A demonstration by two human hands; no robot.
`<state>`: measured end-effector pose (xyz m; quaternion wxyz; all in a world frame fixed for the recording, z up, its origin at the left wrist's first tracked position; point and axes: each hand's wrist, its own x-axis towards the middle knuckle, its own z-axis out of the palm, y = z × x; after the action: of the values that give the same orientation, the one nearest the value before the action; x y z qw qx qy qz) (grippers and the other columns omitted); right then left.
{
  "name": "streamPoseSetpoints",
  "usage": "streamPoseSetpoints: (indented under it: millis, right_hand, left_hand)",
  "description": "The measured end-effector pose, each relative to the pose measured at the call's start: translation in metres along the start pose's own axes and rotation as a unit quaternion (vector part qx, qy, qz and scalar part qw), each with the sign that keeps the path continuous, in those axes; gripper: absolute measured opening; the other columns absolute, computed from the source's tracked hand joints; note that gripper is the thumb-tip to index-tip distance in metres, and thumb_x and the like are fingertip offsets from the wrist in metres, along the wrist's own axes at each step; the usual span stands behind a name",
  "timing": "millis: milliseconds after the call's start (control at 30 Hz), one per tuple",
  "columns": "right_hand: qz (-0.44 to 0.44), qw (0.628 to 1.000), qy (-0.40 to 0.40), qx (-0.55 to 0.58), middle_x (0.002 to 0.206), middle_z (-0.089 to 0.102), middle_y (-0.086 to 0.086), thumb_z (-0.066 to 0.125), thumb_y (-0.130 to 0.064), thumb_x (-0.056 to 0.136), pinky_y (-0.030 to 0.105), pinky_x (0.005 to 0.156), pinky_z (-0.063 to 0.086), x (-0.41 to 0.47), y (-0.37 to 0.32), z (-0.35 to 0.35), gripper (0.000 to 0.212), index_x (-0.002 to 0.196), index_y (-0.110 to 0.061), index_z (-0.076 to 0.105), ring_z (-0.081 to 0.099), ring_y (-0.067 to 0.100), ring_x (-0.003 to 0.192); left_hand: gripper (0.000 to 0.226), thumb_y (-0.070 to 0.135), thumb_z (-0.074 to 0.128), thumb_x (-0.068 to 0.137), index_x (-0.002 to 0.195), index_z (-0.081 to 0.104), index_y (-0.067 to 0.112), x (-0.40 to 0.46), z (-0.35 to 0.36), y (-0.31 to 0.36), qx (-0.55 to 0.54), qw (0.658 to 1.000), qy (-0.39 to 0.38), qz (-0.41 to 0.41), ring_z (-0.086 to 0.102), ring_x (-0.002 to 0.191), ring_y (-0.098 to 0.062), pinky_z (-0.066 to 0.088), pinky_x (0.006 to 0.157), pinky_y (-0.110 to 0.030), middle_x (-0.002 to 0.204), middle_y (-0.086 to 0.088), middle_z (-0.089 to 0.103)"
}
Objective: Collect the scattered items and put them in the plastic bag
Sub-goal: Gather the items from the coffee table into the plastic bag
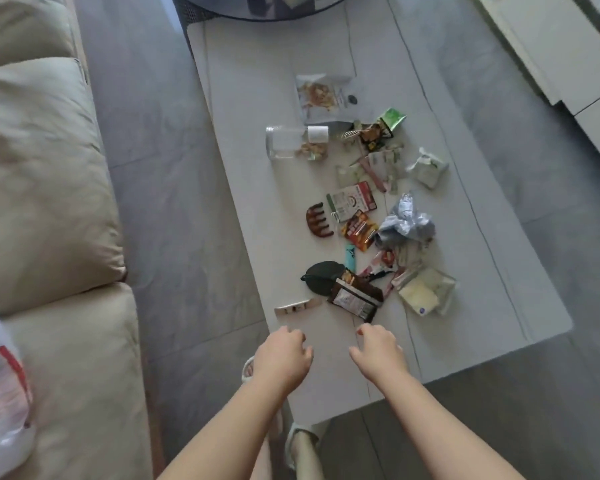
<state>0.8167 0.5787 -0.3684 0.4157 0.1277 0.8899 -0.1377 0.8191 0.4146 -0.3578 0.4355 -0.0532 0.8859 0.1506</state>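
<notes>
The left hand (282,351) and the right hand (378,351) hover over the table (243,140) at its near edge, fingers loosely curled, holding nothing. Scattered items lie along the table's middle toward its right edge: snack packets (355,299), a hair claw (319,220), a toppled glass jar (297,143). The plastic bag (4,386) sits on the sofa (49,202), well apart.

Pale coffee table (378,46) on grey tiled floor (160,188); beige sofa (39,202) at left, white cabinet (568,53) at upper right

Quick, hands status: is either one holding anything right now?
Left hand: fingers loosely curled over the table, holding nothing.
Right hand: loosely curled too, holding nothing.
</notes>
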Motion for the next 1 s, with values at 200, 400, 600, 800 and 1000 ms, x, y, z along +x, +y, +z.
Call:
streamPoseSetpoints:
  millis: [200, 400, 600, 800, 1000]
  right_hand:
    - [0.006, 0.999, 0.033, 0.023, 0.142, 0.04, 0.003, 0.055, -0.031, 0.091, 0.037, 0.104, 0.04, 0.05, 0.015, 0.003, 0.051, 0.137, -0.019, 0.039, 0.039, 0.022, 0.13]
    - [-0.018, 0.996, 0.085, 0.015, 0.144, 0.037, 0.002, 0.059, -0.029, 0.089, 0.039, 0.108, 0.036, 0.108, 0.016, -0.001, 0.06, 0.141, -0.019, 0.031, 0.033, 0.023, 0.135]
    - [-0.037, 0.995, 0.088, 0.019, 0.148, 0.034, 0.001, 0.065, -0.031, 0.085, 0.04, 0.112, 0.031, 0.142, 0.011, 0.012, 0.073, 0.145, -0.02, 0.024, 0.029, 0.022, 0.138]
    - [-0.032, 0.993, 0.116, -0.016, 0.15, 0.031, 0.003, 0.065, -0.033, 0.086, 0.042, 0.117, 0.022, 0.154, 0.011, 0.025, 0.075, 0.146, -0.02, 0.021, 0.027, 0.024, 0.139]
    - [-0.023, 0.989, 0.142, -0.043, 0.143, 0.038, 0.005, 0.067, -0.04, 0.083, 0.041, 0.113, 0.026, 0.155, 0.012, 0.025, 0.078, 0.143, -0.018, 0.024, 0.035, 0.025, 0.133]
  left_hand:
    - [0.037, 0.03, 0.036, 0.097, 0.127, 0.053, 0.017, 0.058, 0.006, -0.004, 0.042, 0.999, 0.015, -0.014, 0.05, 0.118, -0.024, 0.048, 0.092, -0.038, 0.129, -0.004, 0.049]
    - [0.028, 0.014, 0.039, 0.096, 0.121, 0.051, 0.014, 0.113, 0.019, 0.005, 0.09, 0.995, 0.031, -0.004, 0.047, 0.113, -0.026, 0.046, 0.084, -0.037, 0.12, -0.007, 0.048]
    - [0.03, 0.007, 0.045, 0.092, 0.121, 0.048, 0.015, 0.148, 0.034, 0.006, 0.141, 0.989, 0.043, -0.015, 0.047, 0.113, -0.026, 0.042, 0.086, -0.034, 0.121, -0.007, 0.048]
    - [0.026, 0.009, 0.046, 0.093, 0.117, 0.047, 0.016, 0.167, 0.042, -0.001, 0.169, 0.984, 0.049, -0.03, 0.05, 0.111, -0.025, 0.04, 0.083, -0.031, 0.118, -0.006, 0.051]
    - [0.024, 0.014, 0.051, 0.092, 0.116, 0.05, 0.017, 0.172, 0.043, 0.0, 0.195, 0.98, 0.034, -0.002, 0.053, 0.111, -0.025, 0.038, 0.082, -0.031, 0.117, -0.004, 0.055]
